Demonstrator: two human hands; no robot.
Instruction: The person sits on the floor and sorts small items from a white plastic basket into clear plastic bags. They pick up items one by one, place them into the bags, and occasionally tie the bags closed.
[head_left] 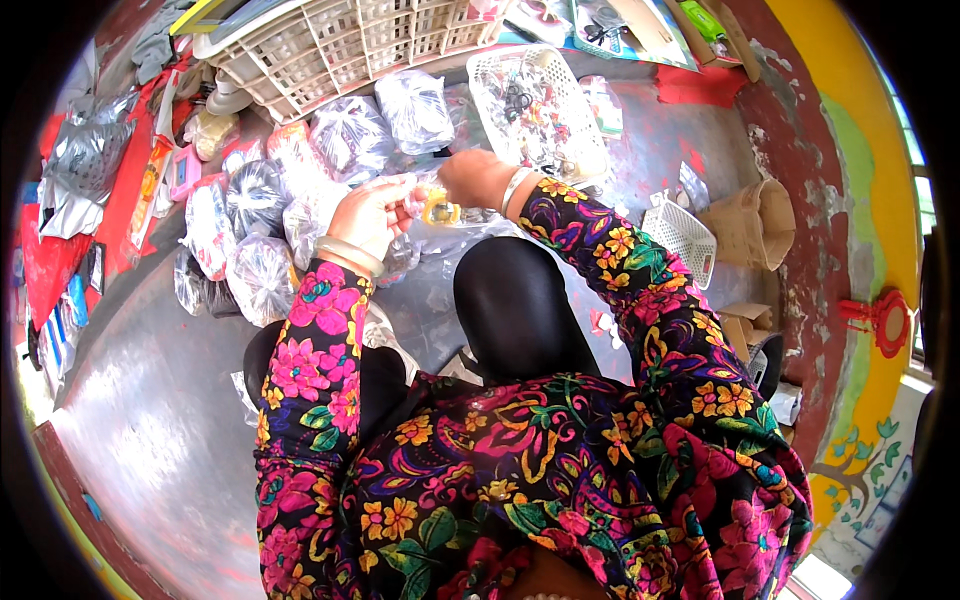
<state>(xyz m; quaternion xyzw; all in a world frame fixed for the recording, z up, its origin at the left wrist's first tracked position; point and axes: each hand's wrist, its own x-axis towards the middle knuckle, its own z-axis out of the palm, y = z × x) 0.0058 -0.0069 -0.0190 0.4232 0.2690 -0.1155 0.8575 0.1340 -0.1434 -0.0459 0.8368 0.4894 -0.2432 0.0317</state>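
Both of my hands meet over the floor in front of my knees. My left hand is closed, its fingertips pinching the edge of a small clear plastic packet. A yellow ring-shaped piece shows in or against the packet, between the hands. My right hand is curled closed at the packet's other side; its fingertips are hidden beneath it. Close to my left hand lie several filled clear plastic bags, among them a dark one and a pale one.
Beyond my hands stand a large cream lattice crate and a white perforated basket of small mixed items. To the right are a smaller white basket and an open brown paper bag. Red sheeting with goods lies left.
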